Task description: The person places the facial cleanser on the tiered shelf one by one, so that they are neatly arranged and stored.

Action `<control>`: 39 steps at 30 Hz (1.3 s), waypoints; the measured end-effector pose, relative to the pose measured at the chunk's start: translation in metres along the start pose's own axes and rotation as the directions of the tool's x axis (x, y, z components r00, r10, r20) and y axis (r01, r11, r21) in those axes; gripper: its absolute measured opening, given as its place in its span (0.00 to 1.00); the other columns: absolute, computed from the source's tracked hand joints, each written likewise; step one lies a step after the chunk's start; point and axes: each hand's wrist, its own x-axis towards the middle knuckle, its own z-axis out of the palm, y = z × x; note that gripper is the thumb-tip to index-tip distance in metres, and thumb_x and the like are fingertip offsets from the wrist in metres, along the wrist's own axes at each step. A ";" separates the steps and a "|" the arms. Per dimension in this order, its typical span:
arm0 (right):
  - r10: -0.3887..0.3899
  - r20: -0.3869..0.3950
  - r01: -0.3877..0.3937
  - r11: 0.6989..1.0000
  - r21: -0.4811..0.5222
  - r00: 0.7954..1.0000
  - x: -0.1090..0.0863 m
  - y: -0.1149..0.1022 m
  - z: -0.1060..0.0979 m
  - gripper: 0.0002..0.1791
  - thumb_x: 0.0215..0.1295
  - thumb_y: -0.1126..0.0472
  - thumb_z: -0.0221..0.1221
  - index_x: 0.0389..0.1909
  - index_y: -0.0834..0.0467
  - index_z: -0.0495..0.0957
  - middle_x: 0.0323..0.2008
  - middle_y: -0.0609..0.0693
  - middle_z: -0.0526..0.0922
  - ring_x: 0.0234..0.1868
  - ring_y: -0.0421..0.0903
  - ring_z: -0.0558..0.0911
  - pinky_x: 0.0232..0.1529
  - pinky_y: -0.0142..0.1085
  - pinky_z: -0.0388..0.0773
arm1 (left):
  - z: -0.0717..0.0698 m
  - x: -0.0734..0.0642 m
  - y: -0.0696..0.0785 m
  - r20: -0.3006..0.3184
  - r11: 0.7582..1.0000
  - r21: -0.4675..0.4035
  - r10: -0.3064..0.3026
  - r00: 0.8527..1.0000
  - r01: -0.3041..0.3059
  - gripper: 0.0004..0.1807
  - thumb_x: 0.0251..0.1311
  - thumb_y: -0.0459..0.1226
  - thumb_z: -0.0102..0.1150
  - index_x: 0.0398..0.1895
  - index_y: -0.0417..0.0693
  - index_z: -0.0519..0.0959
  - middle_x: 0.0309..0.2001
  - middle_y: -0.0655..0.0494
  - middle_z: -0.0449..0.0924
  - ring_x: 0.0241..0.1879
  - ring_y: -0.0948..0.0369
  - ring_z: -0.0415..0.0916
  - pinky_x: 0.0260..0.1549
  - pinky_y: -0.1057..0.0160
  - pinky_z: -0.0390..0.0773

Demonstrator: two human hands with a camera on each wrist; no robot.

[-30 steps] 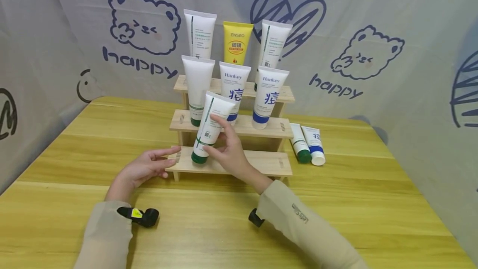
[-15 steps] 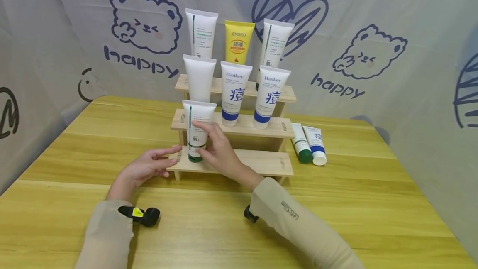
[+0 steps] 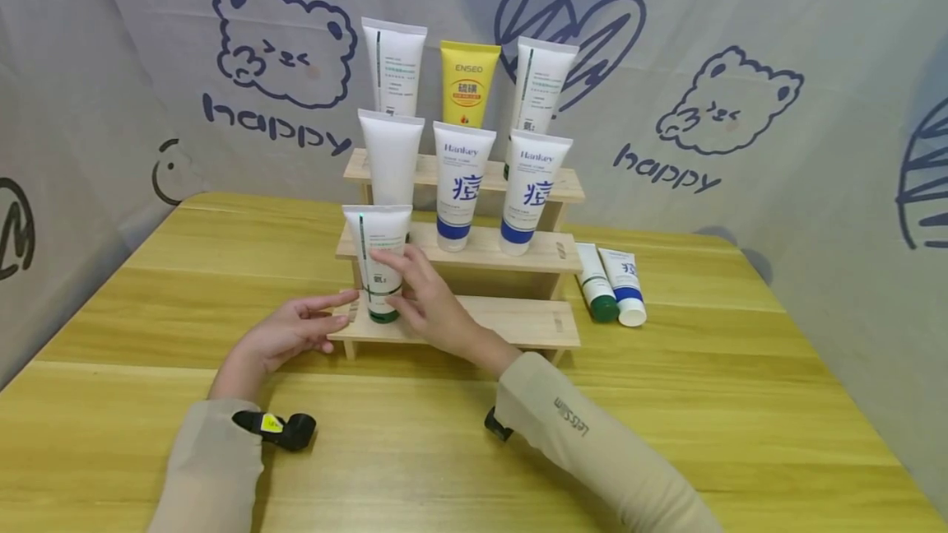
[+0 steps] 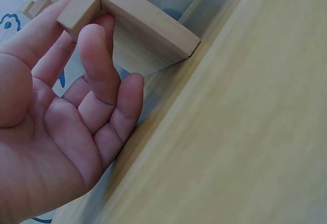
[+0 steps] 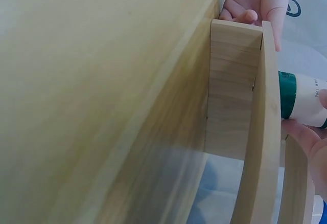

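Note:
In the head view my right hand (image 3: 433,298) grips a white squeeze tube (image 3: 378,245) with a green cap, thumb and fingers about its right side. It stands upright, cap down, at the left end of the bottom shelf of a three-tier wooden display rack (image 3: 511,319). The right wrist view shows its green cap (image 5: 287,95) right at the shelf board, with fingertips on the tube. My left hand (image 3: 292,331) holds the left end of that shelf. Up close in the left wrist view, its fingers lie above and below the board's corner (image 4: 84,9).
On the middle shelf stand a plain white tube (image 3: 392,155) and two blue-banded tubes (image 3: 462,187). A yellow tube (image 3: 469,85) stands between two white ones on the top shelf. A green-capped tube (image 3: 596,286) and a blue-banded tube (image 3: 625,286) lie on the table right of the rack.
My right hand has brought the green-capped tube down and left, from tilted to upright on the bottom shelf, then slid it slightly further left. The left hand has stayed at the shelf's end.

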 end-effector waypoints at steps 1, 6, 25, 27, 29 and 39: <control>-0.005 -0.004 0.005 1.000 -0.007 1.000 -0.001 0.000 0.000 0.31 0.54 0.80 0.54 0.59 0.62 0.58 0.54 0.63 0.60 0.52 0.52 0.68 0.44 0.29 0.72 | 0.000 0.000 0.000 0.000 1.000 0.000 0.000 1.000 0.000 0.31 0.59 0.35 0.55 0.63 0.34 0.57 0.67 0.41 0.45 0.36 0.63 0.70 0.31 0.65 0.76; 0.008 -0.019 -0.008 1.000 0.006 1.000 -0.007 0.002 -0.002 0.28 0.54 0.79 0.55 0.57 0.63 0.63 0.59 0.63 0.56 0.53 0.51 0.69 0.43 0.29 0.73 | 0.001 0.000 0.000 -0.002 1.000 -0.003 -0.001 1.000 0.001 0.31 0.59 0.36 0.55 0.63 0.34 0.58 0.67 0.41 0.46 0.35 0.63 0.70 0.31 0.65 0.76; 0.187 0.011 -0.188 0.981 0.053 0.982 -0.035 -0.029 -0.046 0.18 0.50 0.80 0.58 0.44 0.74 0.71 0.43 0.65 0.75 0.45 0.59 0.75 0.40 0.45 0.76 | -0.001 0.001 -0.002 -0.013 1.000 -0.006 -0.012 1.000 0.012 0.29 0.57 0.36 0.57 0.62 0.40 0.63 0.68 0.42 0.44 0.32 0.64 0.70 0.30 0.66 0.76; 0.204 -0.001 -0.203 0.976 0.079 0.979 -0.037 -0.034 -0.049 0.15 0.49 0.80 0.58 0.41 0.74 0.72 0.41 0.66 0.76 0.42 0.60 0.75 0.39 0.45 0.76 | -0.001 0.001 -0.002 -0.018 1.000 -0.007 -0.015 1.000 0.015 0.28 0.57 0.36 0.57 0.62 0.41 0.64 0.68 0.42 0.44 0.31 0.64 0.69 0.30 0.67 0.76; 0.232 -0.016 -0.229 0.966 0.121 0.973 -0.040 -0.034 -0.051 0.13 0.50 0.80 0.57 0.39 0.75 0.72 0.39 0.67 0.76 0.40 0.62 0.76 0.38 0.45 0.77 | -0.001 0.000 -0.003 -0.019 1.000 -0.008 -0.020 1.000 0.020 0.29 0.57 0.36 0.57 0.62 0.41 0.63 0.68 0.42 0.44 0.30 0.64 0.69 0.30 0.67 0.76; 0.412 -0.052 -0.395 0.898 0.191 0.910 -0.062 -0.017 -0.068 0.10 0.54 0.74 0.58 0.38 0.72 0.74 0.39 0.65 0.77 0.39 0.55 0.78 0.39 0.43 0.76 | 0.000 0.001 -0.003 -0.025 0.999 -0.024 -0.024 0.999 0.023 0.29 0.56 0.36 0.58 0.62 0.40 0.63 0.68 0.42 0.44 0.27 0.64 0.69 0.29 0.67 0.76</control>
